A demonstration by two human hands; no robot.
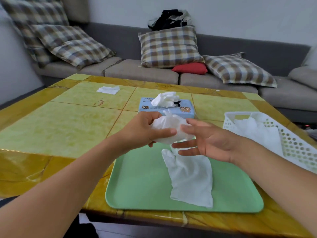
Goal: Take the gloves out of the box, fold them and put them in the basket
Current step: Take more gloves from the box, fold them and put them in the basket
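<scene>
My left hand (145,129) grips a bunched white glove (169,128) in the air above the far end of the green tray (137,186). My right hand (205,141) is beside it with its fingers straight, the fingertips touching the glove's right side. A second white glove (190,177) lies flat on the tray below my hands. The blue glove box (185,110) stands behind them with white gloves (165,99) sticking out of its top. The white perforated basket (281,134) at the right holds several white gloves (253,129).
A white tissue (108,90) lies at the far left of the yellow table (60,124). A grey sofa (137,69) with checked cushions runs behind the table. The table's front edge is just below the tray.
</scene>
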